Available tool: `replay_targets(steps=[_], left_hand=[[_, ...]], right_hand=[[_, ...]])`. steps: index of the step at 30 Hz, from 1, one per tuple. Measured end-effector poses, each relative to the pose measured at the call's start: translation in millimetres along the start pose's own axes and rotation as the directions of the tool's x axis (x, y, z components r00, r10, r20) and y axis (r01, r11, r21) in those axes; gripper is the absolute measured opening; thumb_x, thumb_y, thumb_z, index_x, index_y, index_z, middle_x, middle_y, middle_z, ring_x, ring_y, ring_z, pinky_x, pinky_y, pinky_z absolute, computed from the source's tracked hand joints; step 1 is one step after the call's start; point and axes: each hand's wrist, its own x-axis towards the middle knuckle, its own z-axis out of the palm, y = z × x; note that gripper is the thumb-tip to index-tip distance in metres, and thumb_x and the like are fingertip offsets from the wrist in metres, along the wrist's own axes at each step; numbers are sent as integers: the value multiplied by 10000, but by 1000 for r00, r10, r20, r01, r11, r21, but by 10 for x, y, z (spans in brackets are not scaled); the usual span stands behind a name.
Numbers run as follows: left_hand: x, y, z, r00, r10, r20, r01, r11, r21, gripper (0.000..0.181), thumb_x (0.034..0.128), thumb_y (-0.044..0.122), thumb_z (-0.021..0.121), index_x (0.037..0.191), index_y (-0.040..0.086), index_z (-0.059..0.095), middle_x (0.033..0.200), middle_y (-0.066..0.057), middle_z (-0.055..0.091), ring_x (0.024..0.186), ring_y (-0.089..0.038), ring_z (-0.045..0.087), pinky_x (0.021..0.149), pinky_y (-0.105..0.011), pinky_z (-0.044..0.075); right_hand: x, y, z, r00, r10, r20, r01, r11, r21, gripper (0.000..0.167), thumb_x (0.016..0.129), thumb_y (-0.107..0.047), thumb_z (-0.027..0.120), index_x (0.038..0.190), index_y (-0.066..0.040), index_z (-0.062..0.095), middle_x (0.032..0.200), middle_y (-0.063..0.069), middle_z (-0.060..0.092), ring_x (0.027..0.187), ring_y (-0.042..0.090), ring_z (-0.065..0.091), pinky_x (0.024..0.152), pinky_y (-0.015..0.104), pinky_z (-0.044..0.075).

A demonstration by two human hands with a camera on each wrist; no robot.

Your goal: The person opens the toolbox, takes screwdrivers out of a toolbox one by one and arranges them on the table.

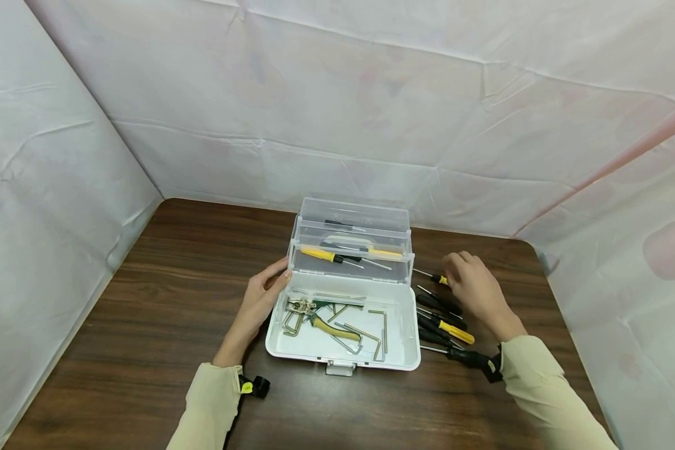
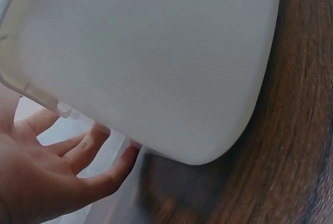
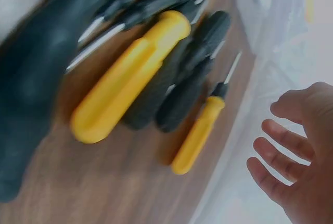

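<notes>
Right of the white toolbox (image 1: pixel 403 312), a small yellow screwdriver (image 3: pixel 210 111) lies on the counter (image 1: pixel 118 312) near the empty, loosely spread right hand (image 1: pixel 477 289); the relaxed left hand (image 1: pixel 259 301) touches the toolbox's left side. I'd guess it's light, stiff, smooth, best gripped by its handle (image 3: pixel 195 141)

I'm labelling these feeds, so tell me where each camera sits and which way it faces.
Head: on the person's head, facing forward and down at the open toolbox; the left hand, right hand and sleeves show.
Left wrist: on that wrist, facing the toolbox's white outside; the left hand shows.
Right wrist: on that wrist, facing screwdrivers on the table; the right hand shows.
Shared: the head and right wrist views both show the screwdrivers and right hand.
</notes>
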Motion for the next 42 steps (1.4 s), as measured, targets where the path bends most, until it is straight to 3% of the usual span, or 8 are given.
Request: replay_targets(steps=[3, 8, 11, 17, 25, 30, 36, 42], left_hand=[[7, 3, -1, 1000, 3, -5, -3, 1000, 4, 503, 1068, 295, 615, 1522, 91, 542, 1657, -97, 425, 1526, -286, 414, 1161, -323, 413], [10, 18, -3, 1000, 10, -7, -10, 1000, -15, 493, 1066, 278, 620, 1509, 73, 554, 1651, -115, 432, 1522, -300, 417, 1028, -108, 423], [13, 19, -3, 1000, 19, -2, -19, 1000, -25, 490, 1067, 272, 618, 1506, 65, 556, 1652, -123, 430, 1519, -311, 419, 978, -55, 415], [20, 5, 7, 1000, 19, 0, -19, 999, -39, 489, 1058, 273, 634, 1503, 83, 564, 1645, -105, 445, 1510, -298, 433, 983, -56, 422], [11, 45, 19, 1000, -30, 4, 30, 999, -26, 506, 1066, 319, 617, 1534, 144, 537, 1612, -111, 485, 1342, -272, 563, 973, -178, 471], [6, 79, 16, 999, -51, -4, 51, 999, 9, 498, 1064, 346, 614, 1527, 173, 549, 1578, -114, 519, 1178, -226, 601, 955, -281, 482], [0, 116, -6, 997, -74, -21, 75, 996, 39, 483, 1063, 338, 613, 1511, 165, 564, 1521, -142, 565, 1065, -212, 604, 888, -289, 488], [-10, 128, -36, 996, -92, -12, 93, 993, 67, 495, 1064, 349, 607, 1520, 165, 550, 1587, -126, 499, 1150, -242, 569, 947, -321, 453]], right_hand=[[59, -82, -49, 999, -1, -37, 1, 1000, 16, 220, 1005, -56, 624, 1216, -42, 683, 1171, 151, 669, 1048, 378, 620, 808, 543, 531], [193, -241, -133, 996, -4, -89, 9, 998, 54, 231, 1005, -51, 630, 1232, -56, 674, 1211, 152, 657, 1054, 363, 602, 802, 531, 513], [278, -361, -165, 993, -20, -119, 30, 996, 85, 233, 1011, -56, 631, 1239, -56, 674, 1237, 153, 655, 1105, 377, 604, 844, 553, 518], [458, -615, -187, 986, -56, -154, 74, 991, 111, 216, 1023, -90, 634, 1231, -73, 688, 1235, 131, 660, 1144, 361, 620, 920, 551, 526], [689, -908, -188, 979, -122, -162, 142, 983, 118, 204, 1036, -96, 618, 1225, -86, 692, 1156, 109, 662, 1013, 317, 603, 813, 479, 514], [854, -1091, -172, 979, -148, -140, 165, 979, 119, 206, 1033, -100, 633, 1228, -93, 699, 1232, 111, 676, 1128, 346, 633, 912, 514, 531], [1045, -1332, -125, 982, -181, -61, 188, 974, 129, 216, 1035, -127, 657, 1242, -96, 709, 1263, 102, 679, 1129, 326, 639, 918, 480, 538], [1213, -1534, -68, 975, -220, 22, 213, 962, 169, 248, 1050, -175, 646, 1280, -100, 699, 1300, 88, 685, 1104, 292, 662, 920, 447, 557]])
